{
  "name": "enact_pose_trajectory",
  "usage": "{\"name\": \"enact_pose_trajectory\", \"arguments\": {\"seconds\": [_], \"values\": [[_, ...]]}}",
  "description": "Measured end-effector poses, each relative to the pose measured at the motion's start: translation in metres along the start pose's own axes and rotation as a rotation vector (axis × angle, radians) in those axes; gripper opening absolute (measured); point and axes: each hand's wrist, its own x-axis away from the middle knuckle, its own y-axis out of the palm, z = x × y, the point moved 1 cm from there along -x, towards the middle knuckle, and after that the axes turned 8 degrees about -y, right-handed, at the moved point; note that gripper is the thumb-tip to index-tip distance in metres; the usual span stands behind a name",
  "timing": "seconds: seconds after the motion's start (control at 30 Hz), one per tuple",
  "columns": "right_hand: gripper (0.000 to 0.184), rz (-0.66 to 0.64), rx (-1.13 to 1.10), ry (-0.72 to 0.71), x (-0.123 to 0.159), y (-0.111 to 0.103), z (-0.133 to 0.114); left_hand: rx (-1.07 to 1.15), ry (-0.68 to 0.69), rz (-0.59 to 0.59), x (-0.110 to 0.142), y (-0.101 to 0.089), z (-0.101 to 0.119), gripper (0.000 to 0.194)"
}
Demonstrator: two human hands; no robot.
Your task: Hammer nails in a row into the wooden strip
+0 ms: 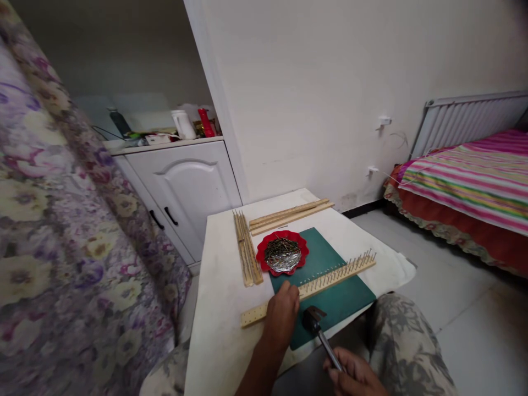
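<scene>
A long wooden strip (330, 280) studded with upright nails lies slantwise across a green cutting mat (330, 302) on a small white table (218, 319). My left hand (282, 316) rests closed on the strip's near part, fingers pinched at it. My right hand (355, 374) grips the handle of a small hammer (315, 324), whose dark head hovers just right of my left hand above the mat. A red scalloped dish (282, 253) full of thin nails sits on the mat's far corner.
Two bundles of bare wooden strips (247, 256) (289, 215) lie at the table's far side. A floral curtain (61, 220) hangs at left, a white cabinet (185, 192) stands behind, and a striped bed (474, 187) and radiator are at right. My knee (408, 341) is beside the table.
</scene>
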Motion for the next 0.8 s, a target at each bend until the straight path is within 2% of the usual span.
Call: {"name": "enact_pose_trajectory", "arguments": {"seconds": [0.17, 0.33, 0.47, 0.6, 0.8], "values": [[0.042, 0.005, 0.043, 0.008, 0.0, 0.001, -0.005, 0.201, -0.035, 0.051, -0.004, 0.001, 0.003, 0.014], [0.045, 0.014, 0.091, 0.027, -0.003, 0.0, -0.003, 0.394, -0.08, 0.104, -0.006, 0.011, 0.003, 0.015], [0.044, 0.066, 0.114, 0.015, -0.005, -0.001, 0.002, 0.406, -0.093, 0.116, -0.006, 0.018, 0.003, 0.017], [0.051, 0.084, 0.148, 0.003, -0.004, -0.002, 0.001, 0.375, -0.102, 0.112, -0.006, 0.02, 0.003, 0.017], [0.041, 0.049, 0.18, -0.084, -0.007, 0.003, -0.035, 0.346, -0.084, 0.11, -0.007, 0.022, 0.002, 0.016]]}}
